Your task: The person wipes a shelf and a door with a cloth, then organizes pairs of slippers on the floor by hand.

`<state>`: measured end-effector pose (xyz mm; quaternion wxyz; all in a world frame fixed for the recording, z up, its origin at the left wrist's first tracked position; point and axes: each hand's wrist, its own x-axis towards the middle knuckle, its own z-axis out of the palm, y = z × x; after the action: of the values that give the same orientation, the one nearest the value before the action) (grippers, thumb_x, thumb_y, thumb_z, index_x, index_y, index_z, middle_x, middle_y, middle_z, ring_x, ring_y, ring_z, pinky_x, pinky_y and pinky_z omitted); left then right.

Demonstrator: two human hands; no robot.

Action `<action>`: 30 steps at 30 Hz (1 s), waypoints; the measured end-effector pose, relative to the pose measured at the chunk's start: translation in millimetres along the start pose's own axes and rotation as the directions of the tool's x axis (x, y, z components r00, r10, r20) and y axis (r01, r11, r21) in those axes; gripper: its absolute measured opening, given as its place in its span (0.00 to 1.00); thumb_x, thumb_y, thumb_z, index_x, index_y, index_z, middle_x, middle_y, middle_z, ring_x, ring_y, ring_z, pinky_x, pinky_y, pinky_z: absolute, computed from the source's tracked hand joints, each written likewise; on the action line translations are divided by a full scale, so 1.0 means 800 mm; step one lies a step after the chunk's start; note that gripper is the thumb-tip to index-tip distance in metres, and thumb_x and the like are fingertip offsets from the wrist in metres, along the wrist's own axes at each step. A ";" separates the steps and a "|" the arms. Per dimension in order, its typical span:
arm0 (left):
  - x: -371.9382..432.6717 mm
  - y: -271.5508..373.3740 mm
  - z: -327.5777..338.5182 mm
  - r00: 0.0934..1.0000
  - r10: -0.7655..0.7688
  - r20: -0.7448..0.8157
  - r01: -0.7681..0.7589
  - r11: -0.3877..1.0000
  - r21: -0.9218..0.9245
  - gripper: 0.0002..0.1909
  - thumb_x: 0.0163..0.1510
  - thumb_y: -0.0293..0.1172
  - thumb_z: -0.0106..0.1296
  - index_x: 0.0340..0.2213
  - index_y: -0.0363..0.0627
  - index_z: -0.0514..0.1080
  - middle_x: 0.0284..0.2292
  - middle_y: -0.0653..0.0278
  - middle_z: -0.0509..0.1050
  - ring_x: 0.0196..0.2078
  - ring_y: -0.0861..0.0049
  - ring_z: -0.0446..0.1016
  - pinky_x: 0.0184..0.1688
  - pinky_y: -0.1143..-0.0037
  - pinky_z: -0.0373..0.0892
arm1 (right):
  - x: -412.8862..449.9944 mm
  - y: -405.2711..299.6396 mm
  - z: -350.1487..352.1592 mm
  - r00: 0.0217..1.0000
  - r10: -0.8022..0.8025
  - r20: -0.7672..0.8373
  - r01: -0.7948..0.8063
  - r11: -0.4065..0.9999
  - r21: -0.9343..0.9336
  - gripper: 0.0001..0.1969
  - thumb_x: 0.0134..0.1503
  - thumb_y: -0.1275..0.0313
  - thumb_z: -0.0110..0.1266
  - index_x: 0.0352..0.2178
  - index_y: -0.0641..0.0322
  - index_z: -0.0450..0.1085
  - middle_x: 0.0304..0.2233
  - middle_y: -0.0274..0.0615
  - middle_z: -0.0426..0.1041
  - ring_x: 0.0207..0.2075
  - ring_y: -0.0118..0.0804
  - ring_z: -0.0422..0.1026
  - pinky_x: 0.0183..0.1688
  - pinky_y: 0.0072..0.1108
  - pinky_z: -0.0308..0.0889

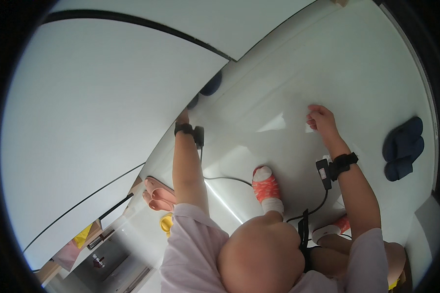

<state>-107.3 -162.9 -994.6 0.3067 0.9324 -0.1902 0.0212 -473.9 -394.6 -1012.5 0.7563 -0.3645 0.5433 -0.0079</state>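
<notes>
My left hand [183,116] reaches in beneath the lower edge of a white cabinet [110,99]; its fingers are hidden there. Just beyond it, two dark blue rounded pieces, perhaps slipper toes [212,84], stick out from under the same edge. Over the pale glossy floor [249,95], my right hand [321,119] hovers with loosely curled fingers and nothing plainly in it. A small white patch shows beside those fingers; whether it is a reflection or an object is unclear. Each wrist wears a black strap with a small cabled device [324,174].
Dark blue slippers [403,148] lie at the right by the wall. Pink slippers [159,194] and a yellow item [166,222] are beside my left arm. A cable [227,178] runs past my red-and-white shoe [266,185]. An opening with shelves [110,256] is at lower left.
</notes>
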 end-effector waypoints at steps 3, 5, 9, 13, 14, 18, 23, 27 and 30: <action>0.011 0.001 -0.001 1.000 0.026 -0.015 -0.026 1.000 0.009 0.27 0.54 0.47 0.41 0.50 0.42 0.58 0.51 0.60 0.61 0.54 0.69 0.58 0.54 0.73 0.53 | -0.007 0.000 0.010 1.000 0.005 0.023 -0.005 1.000 0.009 0.12 0.49 0.73 0.44 0.37 0.62 0.66 0.26 0.35 0.68 0.25 0.25 0.67 0.28 0.17 0.62; 0.017 0.004 0.004 0.999 0.042 -0.019 -0.042 0.999 0.006 0.27 0.54 0.47 0.41 0.50 0.42 0.58 0.51 0.60 0.61 0.54 0.68 0.58 0.54 0.73 0.53 | -0.010 0.004 0.015 1.000 0.012 0.013 -0.012 1.000 -0.006 0.12 0.49 0.73 0.44 0.36 0.62 0.66 0.27 0.35 0.68 0.26 0.25 0.67 0.28 0.17 0.62; 0.028 0.001 0.002 0.998 0.050 -0.037 -0.048 0.998 0.030 0.28 0.54 0.47 0.41 0.50 0.42 0.58 0.51 0.60 0.61 0.54 0.68 0.58 0.54 0.73 0.53 | -0.016 -0.004 0.009 1.000 0.016 -0.007 -0.016 1.000 -0.008 0.11 0.50 0.73 0.44 0.36 0.61 0.67 0.27 0.34 0.69 0.26 0.26 0.67 0.29 0.17 0.62; 0.040 -0.004 -0.001 0.998 0.048 -0.039 -0.046 0.998 0.042 0.28 0.53 0.48 0.41 0.50 0.41 0.59 0.51 0.59 0.61 0.54 0.68 0.58 0.54 0.72 0.53 | -0.017 0.002 -0.011 0.998 0.048 -0.041 -0.048 0.999 -0.010 0.11 0.50 0.73 0.44 0.36 0.61 0.67 0.27 0.35 0.69 0.26 0.26 0.68 0.29 0.17 0.63; 0.042 -0.005 -0.001 0.998 0.047 -0.043 -0.045 0.998 0.039 0.28 0.53 0.48 0.41 0.50 0.41 0.59 0.51 0.59 0.61 0.54 0.68 0.58 0.54 0.72 0.53 | -0.020 0.001 -0.015 0.998 0.030 -0.058 -0.031 0.999 -0.010 0.11 0.51 0.72 0.44 0.37 0.61 0.67 0.27 0.35 0.69 0.26 0.26 0.68 0.29 0.17 0.63; 0.053 -0.003 -0.006 0.998 0.042 -0.048 -0.041 0.999 0.030 0.28 0.53 0.48 0.41 0.50 0.41 0.59 0.51 0.59 0.61 0.54 0.68 0.58 0.54 0.72 0.53 | -0.024 -0.007 -0.023 0.994 0.018 -0.105 -0.019 1.000 -0.011 0.11 0.51 0.72 0.43 0.37 0.61 0.67 0.27 0.35 0.69 0.26 0.25 0.67 0.29 0.16 0.63; 0.060 0.010 0.004 0.997 0.061 -0.044 -0.059 0.997 0.046 0.29 0.53 0.49 0.41 0.50 0.41 0.59 0.51 0.59 0.61 0.54 0.68 0.58 0.54 0.72 0.53 | -0.024 -0.017 -0.017 0.993 0.045 -0.111 -0.042 0.998 0.036 0.11 0.51 0.73 0.43 0.37 0.61 0.67 0.27 0.34 0.69 0.25 0.24 0.67 0.29 0.15 0.63; 0.069 0.018 0.008 0.996 0.074 -0.048 -0.072 0.996 0.053 0.29 0.53 0.49 0.42 0.50 0.41 0.59 0.51 0.59 0.61 0.54 0.67 0.58 0.54 0.71 0.53 | -0.031 -0.030 -0.004 0.997 0.027 -0.078 -0.026 1.000 0.014 0.11 0.50 0.74 0.43 0.36 0.61 0.67 0.26 0.34 0.68 0.25 0.24 0.67 0.29 0.15 0.62; 0.068 0.020 0.011 0.996 0.073 -0.054 -0.070 0.996 0.059 0.29 0.52 0.49 0.42 0.50 0.41 0.59 0.51 0.59 0.61 0.54 0.67 0.58 0.54 0.71 0.53 | -0.027 -0.028 -0.004 0.998 0.014 -0.065 -0.013 1.000 0.009 0.11 0.50 0.73 0.44 0.36 0.61 0.67 0.26 0.34 0.68 0.25 0.24 0.67 0.29 0.16 0.62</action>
<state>-63.5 -198.3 -984.4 0.2843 0.9324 -0.2142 0.0637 -477.0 -404.0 -982.5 0.7397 -0.3574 0.5699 -0.0170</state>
